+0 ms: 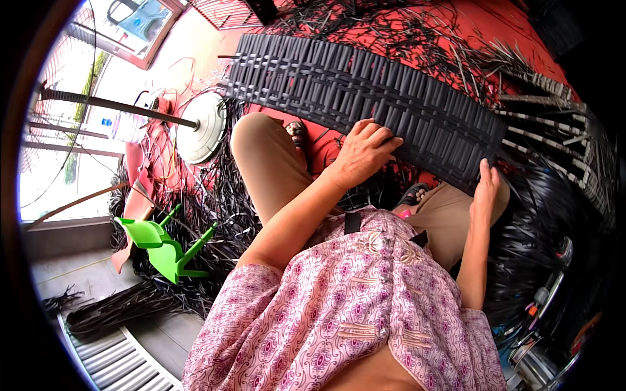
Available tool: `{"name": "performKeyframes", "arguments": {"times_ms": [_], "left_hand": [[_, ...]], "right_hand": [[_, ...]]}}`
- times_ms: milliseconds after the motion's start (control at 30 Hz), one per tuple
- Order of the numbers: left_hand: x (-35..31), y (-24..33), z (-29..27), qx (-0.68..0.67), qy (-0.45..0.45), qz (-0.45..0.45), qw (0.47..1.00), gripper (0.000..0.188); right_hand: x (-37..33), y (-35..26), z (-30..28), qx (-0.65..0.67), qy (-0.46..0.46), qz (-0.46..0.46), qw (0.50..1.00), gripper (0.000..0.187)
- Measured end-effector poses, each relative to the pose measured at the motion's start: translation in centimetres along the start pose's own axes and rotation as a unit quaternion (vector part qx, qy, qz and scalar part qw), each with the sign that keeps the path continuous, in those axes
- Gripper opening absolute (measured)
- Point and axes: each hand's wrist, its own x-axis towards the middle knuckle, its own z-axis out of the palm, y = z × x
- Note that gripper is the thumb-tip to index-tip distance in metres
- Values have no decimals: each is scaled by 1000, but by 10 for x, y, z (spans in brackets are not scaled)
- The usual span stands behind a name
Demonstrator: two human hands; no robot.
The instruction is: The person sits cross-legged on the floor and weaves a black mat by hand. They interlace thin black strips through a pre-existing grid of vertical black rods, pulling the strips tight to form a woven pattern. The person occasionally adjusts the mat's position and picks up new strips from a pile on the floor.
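Note:
A long woven panel [306, 77] of dark grey, flat plastic strands lies at a slant across my knees and the space beyond them. My left hand [366, 151] rests at its near edge with fingers curled over the weave, gripping it. The right hand [484, 190] holds the panel's right end, fingers along the corner and the thumb hidden. A thin rod pokes out from the panel's far left end. Whether a loose strand sits between my left fingers is too small to tell.
Black strands lie heaped over the red floor [456, 23], with a thick dark bundle [538, 238] at my right. A strand-wrapped frame [580, 140] stands far right. Leftward are a round white stand base [201, 128], a small green plastic chair [163, 244] and a white slatted rack [124, 365].

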Motion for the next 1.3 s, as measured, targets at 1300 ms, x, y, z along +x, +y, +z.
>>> {"name": "performKeyframes", "arguments": {"times_ms": [1300], "left_hand": [[-176,-427,-185,89,18,-426,900,92]], "right_hand": [[1,-52,-37,-289,-111,-229,923,40]]}}
